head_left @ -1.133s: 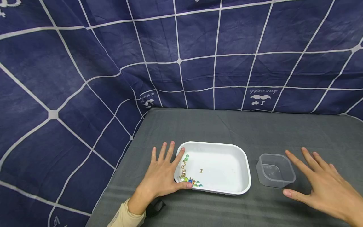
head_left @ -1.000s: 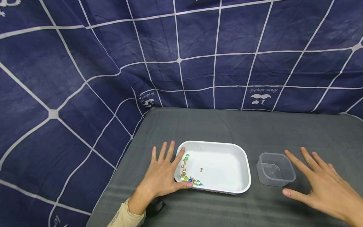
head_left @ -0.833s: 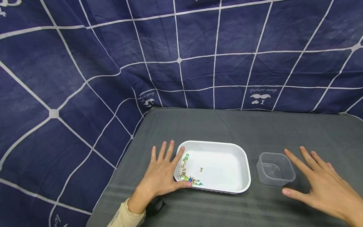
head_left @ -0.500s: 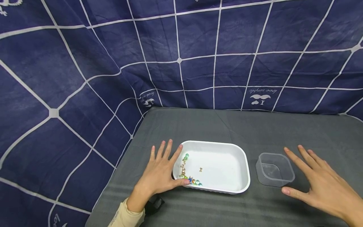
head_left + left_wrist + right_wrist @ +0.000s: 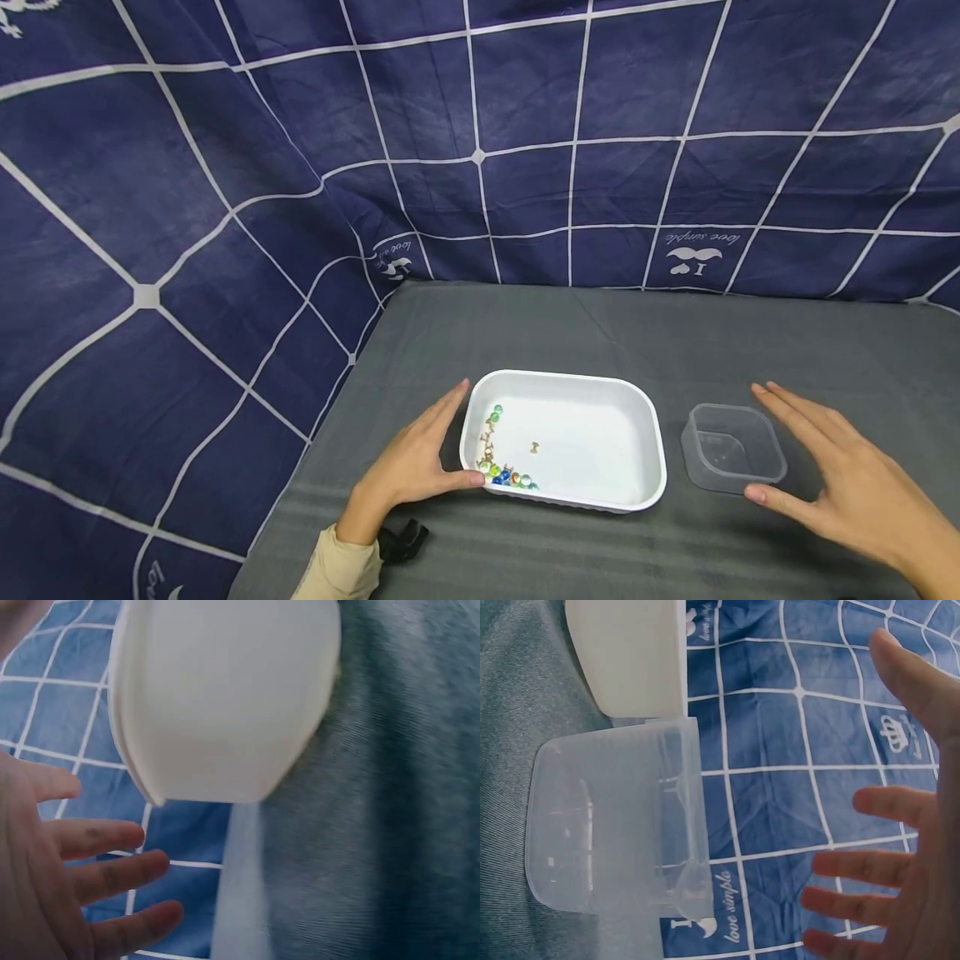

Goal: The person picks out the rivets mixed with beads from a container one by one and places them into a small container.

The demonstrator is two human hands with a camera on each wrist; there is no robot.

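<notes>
A white tray point(image 5: 592, 442) lies on the grey cloth; glass marbles point(image 5: 504, 477) and small gold-coloured pieces point(image 5: 487, 442) line its left side and near-left corner, with one gold piece point(image 5: 535, 447) by itself on the tray floor. My left hand point(image 5: 416, 458) is at the tray's left end, its thumb by the near-left rim; whether it touches the rim cannot be told. In the left wrist view the fingers of that hand point(image 5: 97, 862) are extended beside the tray point(image 5: 225, 705). My right hand point(image 5: 847, 475) hovers, fingers extended, right of a clear plastic box point(image 5: 731, 479), seen also in the right wrist view point(image 5: 615, 825).
Grey cloth point(image 5: 525, 325) covers the surface. Behind and to the left hangs a navy cloth with white grid lines point(image 5: 420, 100). A black strap-like thing point(image 5: 402, 540) is beside the left wrist. The clear box stands a short way right of the tray.
My left hand has turned and drawn slightly left and back from the tray, its spread fingers coming together. The right hand's fingers have also come closer together. Tray and box look unmoved.
</notes>
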